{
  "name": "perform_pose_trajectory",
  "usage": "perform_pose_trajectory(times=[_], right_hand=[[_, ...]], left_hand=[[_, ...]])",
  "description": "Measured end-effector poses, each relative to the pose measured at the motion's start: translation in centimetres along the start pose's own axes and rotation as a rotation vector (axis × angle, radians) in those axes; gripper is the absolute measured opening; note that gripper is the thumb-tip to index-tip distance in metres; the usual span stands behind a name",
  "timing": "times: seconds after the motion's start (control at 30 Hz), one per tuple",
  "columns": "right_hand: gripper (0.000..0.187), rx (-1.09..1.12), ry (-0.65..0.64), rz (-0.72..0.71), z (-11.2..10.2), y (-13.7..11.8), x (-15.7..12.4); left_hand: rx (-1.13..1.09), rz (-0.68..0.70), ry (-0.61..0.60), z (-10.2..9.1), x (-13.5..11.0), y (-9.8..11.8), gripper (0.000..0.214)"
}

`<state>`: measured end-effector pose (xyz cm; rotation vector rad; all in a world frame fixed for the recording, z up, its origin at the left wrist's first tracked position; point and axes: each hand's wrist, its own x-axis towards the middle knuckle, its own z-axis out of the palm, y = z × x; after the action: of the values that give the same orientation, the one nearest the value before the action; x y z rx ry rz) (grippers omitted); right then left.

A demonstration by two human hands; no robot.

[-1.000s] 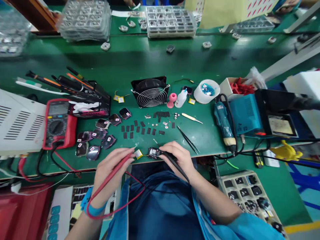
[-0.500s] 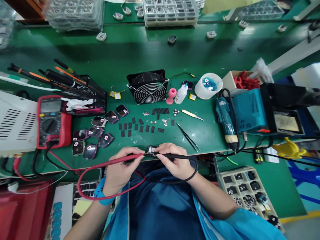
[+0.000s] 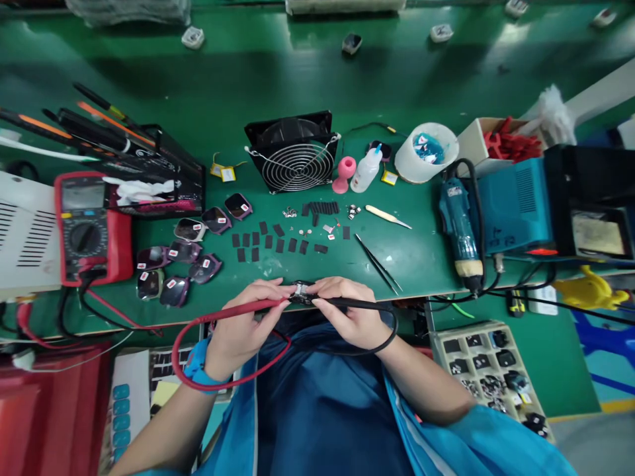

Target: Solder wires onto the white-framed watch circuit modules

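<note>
My left hand (image 3: 251,314) is closed around a red multimeter probe (image 3: 243,308). My right hand (image 3: 350,311) pinches a black multimeter probe (image 3: 354,303). Between my fingertips, at the table's front edge, is a small watch-like device (image 3: 301,292) with its inner parts showing. Both probe tips point at it; whether they touch its contacts is too small to tell. The red lead loops below my left wrist, and the black lead curls past my right wrist. At the left stands the red multimeter (image 3: 92,228); its display is unreadable.
Several dark-screened watch bodies (image 3: 184,251) lie left of small black pads (image 3: 268,242). Behind are a fan (image 3: 297,165), a pink dispenser (image 3: 343,174) and a white bottle (image 3: 366,170). Tweezers (image 3: 380,264), an electric screwdriver (image 3: 461,228) and a parts tray (image 3: 489,370) are to the right.
The camera view has tipped down and closer, so the bench items sit higher in view. My left fingers have come closer over the device. Both hands still hold their probes.
</note>
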<state>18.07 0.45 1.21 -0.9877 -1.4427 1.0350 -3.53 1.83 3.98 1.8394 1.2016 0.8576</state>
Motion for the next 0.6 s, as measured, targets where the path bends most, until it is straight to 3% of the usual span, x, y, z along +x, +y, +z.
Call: perform_pose_trajectory(times=[0.6], right_hand=[[0.008,0.020,-0.049,0.015,-0.39,-0.25,0.16]], left_hand=[[0.024,-0.015,0.014,0.18,-0.52,-0.07,0.010]])
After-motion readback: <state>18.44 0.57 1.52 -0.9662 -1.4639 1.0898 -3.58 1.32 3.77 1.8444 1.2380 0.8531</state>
